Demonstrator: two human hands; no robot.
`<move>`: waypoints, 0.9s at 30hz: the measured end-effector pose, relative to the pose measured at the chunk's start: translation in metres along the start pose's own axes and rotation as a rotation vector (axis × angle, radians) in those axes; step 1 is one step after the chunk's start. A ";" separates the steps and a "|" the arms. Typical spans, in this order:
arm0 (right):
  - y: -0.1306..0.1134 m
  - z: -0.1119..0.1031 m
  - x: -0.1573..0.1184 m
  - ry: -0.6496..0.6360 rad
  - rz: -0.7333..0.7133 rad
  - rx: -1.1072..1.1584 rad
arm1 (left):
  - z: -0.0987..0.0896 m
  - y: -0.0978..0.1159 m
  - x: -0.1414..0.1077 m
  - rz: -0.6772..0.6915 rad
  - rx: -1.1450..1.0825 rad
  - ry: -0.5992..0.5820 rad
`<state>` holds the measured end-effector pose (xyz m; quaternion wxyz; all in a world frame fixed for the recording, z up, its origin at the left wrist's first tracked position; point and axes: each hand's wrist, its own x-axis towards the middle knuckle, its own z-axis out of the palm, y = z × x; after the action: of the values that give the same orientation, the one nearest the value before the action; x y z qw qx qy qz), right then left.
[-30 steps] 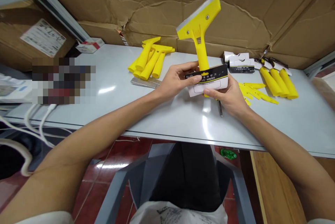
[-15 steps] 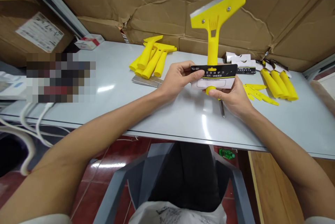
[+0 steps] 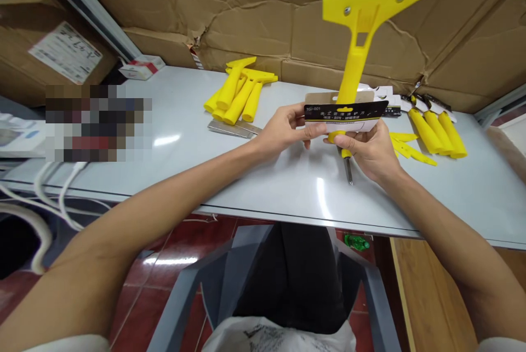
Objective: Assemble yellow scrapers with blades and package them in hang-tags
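Note:
A yellow scraper (image 3: 355, 61) with a long metal blade and two screws stands tilted up in front of me, its head at upper right. A black-and-white packaging card (image 3: 349, 112) is folded around its handle, with a brown back flap behind. My left hand (image 3: 283, 131) is closed on the card's left end, thumb in front. My right hand (image 3: 376, 152) grips the lower handle and the card's right part, hiding some of both. Below them a screwdriver (image 3: 349, 168) lies on the table, its upper part covered by the right hand.
Several yellow scraper handles (image 3: 242, 94) lie at back left beside flat metal pieces (image 3: 230, 128). Carded scrapers (image 3: 438, 130), yellow plates (image 3: 413, 152) and more cards (image 3: 388, 100) are to the right. Cardboard (image 3: 255, 17) lines the back; white cables (image 3: 61, 193) hang at left.
The scraper has come closer and leans further right, its head higher. The card now wraps around the handle, its back flap showing, and both hands have shifted slightly right.

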<state>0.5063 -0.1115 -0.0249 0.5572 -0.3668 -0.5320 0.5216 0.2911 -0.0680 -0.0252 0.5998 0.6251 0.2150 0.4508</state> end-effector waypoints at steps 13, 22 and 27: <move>-0.007 0.001 0.001 -0.064 0.048 0.075 | 0.003 -0.004 -0.005 0.027 0.026 0.114; 0.000 0.002 -0.002 -0.105 0.037 -0.019 | 0.005 -0.003 -0.004 0.034 -0.032 0.082; 0.002 0.008 -0.005 -0.113 0.072 -0.011 | 0.005 -0.003 -0.006 -0.040 -0.034 0.039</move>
<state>0.4990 -0.1175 -0.0264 0.5049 -0.3590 -0.5519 0.5582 0.2930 -0.0753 -0.0297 0.6150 0.6013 0.2316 0.4545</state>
